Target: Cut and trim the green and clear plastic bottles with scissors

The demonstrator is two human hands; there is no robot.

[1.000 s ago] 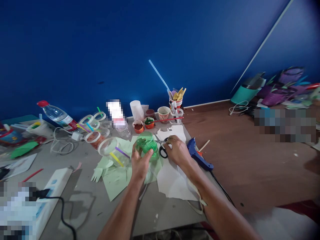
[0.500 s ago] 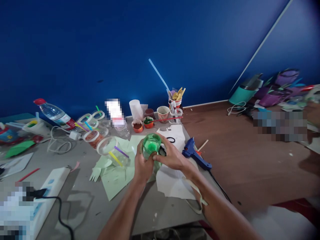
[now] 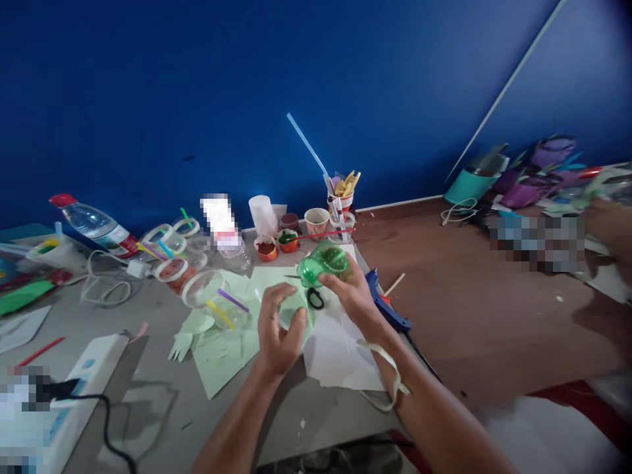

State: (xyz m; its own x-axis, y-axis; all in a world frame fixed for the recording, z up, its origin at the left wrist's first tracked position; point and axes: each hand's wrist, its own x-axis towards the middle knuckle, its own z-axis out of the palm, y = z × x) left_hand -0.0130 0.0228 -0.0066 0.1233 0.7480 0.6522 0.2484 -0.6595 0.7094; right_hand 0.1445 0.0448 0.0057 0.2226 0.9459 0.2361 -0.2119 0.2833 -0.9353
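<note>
My right hand (image 3: 353,286) grips a translucent green plastic piece (image 3: 323,262), shaped like the cut-off bottom of a bottle, tilted on its side above the papers. Apart from it, my left hand (image 3: 280,332) is open, fingers curved and thumb spread, over pale green paper (image 3: 217,368). Beneath my hands lie a white paper sheet (image 3: 336,362) and scissors, whose black handle (image 3: 316,299) shows. A blue glue gun (image 3: 390,309) rests right of my right hand, partly hidden by it.
Clear cups with coloured straws (image 3: 217,296) and a red-capped bottle (image 3: 99,227) are at left. Small paint cups (image 3: 266,248) and a cup of wooden utensils (image 3: 340,197) stand by the blue wall. A power strip (image 3: 81,388) lies front left. Another person's hand (image 3: 609,220) shows far right.
My left hand has let go of the green plastic piece and moved slightly down and left. My right hand has lifted the piece rightward and tipped it sideways.
</note>
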